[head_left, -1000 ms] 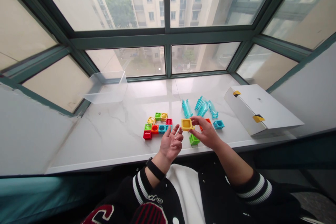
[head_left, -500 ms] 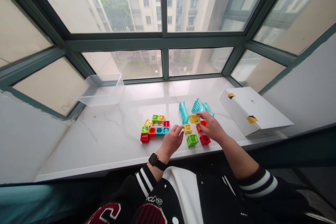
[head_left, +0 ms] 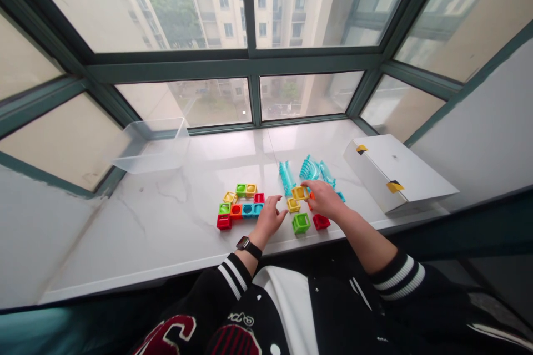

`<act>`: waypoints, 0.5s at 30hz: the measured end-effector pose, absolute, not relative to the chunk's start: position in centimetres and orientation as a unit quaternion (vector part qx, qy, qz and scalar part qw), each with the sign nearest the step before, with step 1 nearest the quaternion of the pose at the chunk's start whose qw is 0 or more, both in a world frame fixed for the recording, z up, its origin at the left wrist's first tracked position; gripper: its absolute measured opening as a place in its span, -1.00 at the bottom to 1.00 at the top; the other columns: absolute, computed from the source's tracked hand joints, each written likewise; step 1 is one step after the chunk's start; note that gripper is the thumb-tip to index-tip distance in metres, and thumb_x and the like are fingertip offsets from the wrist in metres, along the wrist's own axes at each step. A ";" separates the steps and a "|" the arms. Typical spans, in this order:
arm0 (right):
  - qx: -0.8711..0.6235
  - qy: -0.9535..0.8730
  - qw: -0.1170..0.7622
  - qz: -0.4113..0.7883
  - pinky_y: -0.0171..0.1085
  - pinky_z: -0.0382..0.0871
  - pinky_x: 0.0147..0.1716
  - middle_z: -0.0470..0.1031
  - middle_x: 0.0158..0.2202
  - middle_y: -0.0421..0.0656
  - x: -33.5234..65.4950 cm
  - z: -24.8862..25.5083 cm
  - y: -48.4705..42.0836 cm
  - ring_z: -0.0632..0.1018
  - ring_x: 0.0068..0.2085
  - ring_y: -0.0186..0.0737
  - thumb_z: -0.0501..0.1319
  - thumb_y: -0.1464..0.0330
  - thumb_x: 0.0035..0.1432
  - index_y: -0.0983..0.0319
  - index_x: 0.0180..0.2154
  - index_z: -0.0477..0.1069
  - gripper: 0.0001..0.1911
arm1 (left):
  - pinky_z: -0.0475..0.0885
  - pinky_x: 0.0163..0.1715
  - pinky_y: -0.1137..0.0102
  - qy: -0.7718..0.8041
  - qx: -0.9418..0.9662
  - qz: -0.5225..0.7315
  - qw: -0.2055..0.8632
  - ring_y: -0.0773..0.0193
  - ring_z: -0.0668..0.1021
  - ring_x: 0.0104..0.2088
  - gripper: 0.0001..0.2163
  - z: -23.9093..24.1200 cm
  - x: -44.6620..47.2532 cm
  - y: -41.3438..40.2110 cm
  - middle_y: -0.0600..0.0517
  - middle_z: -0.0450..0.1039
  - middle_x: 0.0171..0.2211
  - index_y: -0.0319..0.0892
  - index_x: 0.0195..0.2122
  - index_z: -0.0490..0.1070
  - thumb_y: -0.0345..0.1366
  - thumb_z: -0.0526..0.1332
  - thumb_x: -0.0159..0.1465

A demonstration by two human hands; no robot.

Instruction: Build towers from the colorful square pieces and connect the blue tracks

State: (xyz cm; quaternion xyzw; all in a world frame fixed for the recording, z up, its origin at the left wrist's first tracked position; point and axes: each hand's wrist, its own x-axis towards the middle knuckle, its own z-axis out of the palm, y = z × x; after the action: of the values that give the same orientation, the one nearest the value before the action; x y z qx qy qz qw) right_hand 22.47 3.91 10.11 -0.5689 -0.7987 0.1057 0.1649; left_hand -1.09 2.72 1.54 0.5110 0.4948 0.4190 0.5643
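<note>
Our right hand (head_left: 325,200) pinches a yellow block (head_left: 300,193); our left hand (head_left: 268,219) hovers empty, half open. That pinch needs holding steady.

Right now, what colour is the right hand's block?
Yellow: the block shows best in the head view.
</note>
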 end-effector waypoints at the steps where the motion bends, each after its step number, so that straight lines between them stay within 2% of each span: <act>1: -0.567 -0.801 0.162 0.102 0.02 0.40 0.17 0.61 0.05 -0.03 22.4 10.0 4.0 0.58 0.09 0.05 0.36 0.48 0.18 0.17 0.12 0.47 -0.54 | 0.55 -0.18 0.30 0.497 0.564 0.407 0.520 0.34 0.46 -0.38 -0.49 1.1 -0.9 2.7 -0.10 0.43 0.11 -0.07 0.08 0.50 -0.27 0.55 0.09; 3: -0.564 -0.804 0.164 0.092 0.02 0.38 0.18 0.60 0.06 -0.03 22.3 9.7 3.9 0.56 0.12 0.07 0.39 0.47 0.17 0.16 0.11 0.48 -0.54 | 0.53 -0.03 0.19 0.498 0.626 0.379 0.465 0.29 0.49 -0.36 -0.45 0.1 -0.3 2.9 -0.11 0.42 0.13 -0.07 0.14 0.47 -0.27 0.53 0.12; 5: -0.562 -0.806 0.165 0.083 0.03 0.37 0.17 0.59 0.07 -0.03 22.2 9.6 3.9 0.54 0.12 0.08 0.41 0.47 0.16 0.16 0.09 0.50 -0.55 | 0.51 0.01 0.15 0.498 0.648 0.356 0.452 0.29 0.49 -0.38 -0.42 -0.7 0.3 3.2 -0.12 0.40 0.16 -0.07 0.19 0.43 -0.28 0.51 0.14; 9: -0.559 -0.811 0.154 0.075 0.07 0.31 0.24 0.60 0.04 -0.04 22.0 9.3 3.7 0.52 0.11 0.09 0.40 0.47 0.16 0.17 0.07 0.51 -0.57 | 0.50 -0.09 0.21 0.495 0.642 0.353 0.467 0.34 0.47 -0.43 -0.41 -1.8 1.3 3.7 -0.13 0.42 0.17 -0.10 0.24 0.40 -0.28 0.47 0.18; 15: -0.570 -0.805 0.138 0.086 0.19 0.00 0.44 0.62 0.06 -0.07 21.7 8.6 3.9 0.51 0.18 0.05 0.26 0.58 0.16 0.16 0.09 0.51 -0.53 | 0.46 -0.18 0.29 0.497 0.608 0.365 0.500 0.28 0.49 -0.40 -0.53 -2.3 1.7 4.0 -0.05 0.57 -0.02 -0.08 0.14 0.51 -0.24 0.48 0.19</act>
State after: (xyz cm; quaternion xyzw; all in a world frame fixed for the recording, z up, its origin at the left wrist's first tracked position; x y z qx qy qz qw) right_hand 21.69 3.89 8.57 -0.5703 -0.8052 0.0855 0.1383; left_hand 1.68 3.96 -2.32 0.6076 0.4974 0.3652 0.5000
